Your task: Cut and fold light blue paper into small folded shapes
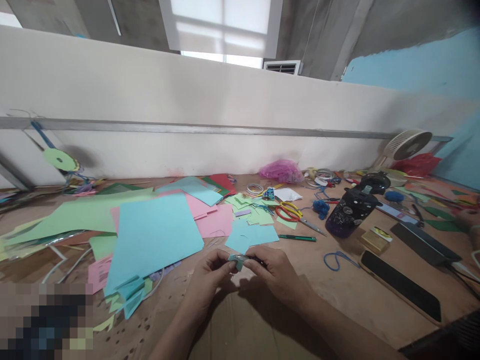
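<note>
My left hand (215, 269) pinches a small folded piece of light blue paper (236, 261) just above the front of the table. From the other side, my right hand (270, 268) closes thumb and finger at the same piece. Something shiny and slim shows between the fingertips, too small to make out. Right behind the hands lie light blue paper cuttings (249, 236). A green utility knife (297, 238) rests to their right, with scissors with red and yellow handles (294, 214) farther back.
Large blue sheets (157, 230) and green sheets (82, 212) cover the left side. To the right stand a dark bottle (351, 212), a small gold box (375, 241) and a phone (401, 286). A small fan (408, 144) is at the back right; another person's hand (470, 220) shows at the right edge.
</note>
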Tool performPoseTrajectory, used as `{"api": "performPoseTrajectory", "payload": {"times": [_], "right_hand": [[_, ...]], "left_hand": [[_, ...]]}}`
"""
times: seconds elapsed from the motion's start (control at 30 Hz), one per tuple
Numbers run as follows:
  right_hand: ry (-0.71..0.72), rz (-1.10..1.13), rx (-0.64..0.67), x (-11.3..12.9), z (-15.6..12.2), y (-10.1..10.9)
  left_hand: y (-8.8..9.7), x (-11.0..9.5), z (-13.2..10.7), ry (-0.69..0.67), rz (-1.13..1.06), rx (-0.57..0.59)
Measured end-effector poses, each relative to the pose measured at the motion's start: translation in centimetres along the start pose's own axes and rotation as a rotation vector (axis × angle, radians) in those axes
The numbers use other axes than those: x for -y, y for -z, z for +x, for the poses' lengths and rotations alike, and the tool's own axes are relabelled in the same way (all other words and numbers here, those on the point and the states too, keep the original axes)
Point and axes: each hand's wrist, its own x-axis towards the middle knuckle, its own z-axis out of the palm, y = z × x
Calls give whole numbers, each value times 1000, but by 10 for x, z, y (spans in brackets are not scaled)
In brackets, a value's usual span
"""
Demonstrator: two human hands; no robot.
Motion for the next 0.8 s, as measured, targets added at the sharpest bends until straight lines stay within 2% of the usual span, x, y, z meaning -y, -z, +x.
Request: {"api": "performPoseTrajectory", "payload": {"times": [0.57, 0.7, 0.8], "right_hand": [[-16, 33, 3, 2, 0, 0], [-26, 88, -30, 0, 1, 2], [-77, 233, -62, -5, 3, 3]], "left_hand": [[-1, 3, 1, 43, -10, -31], [3, 7, 6, 52, -64, 31], [7, 8, 8, 70, -66, 83]]}}
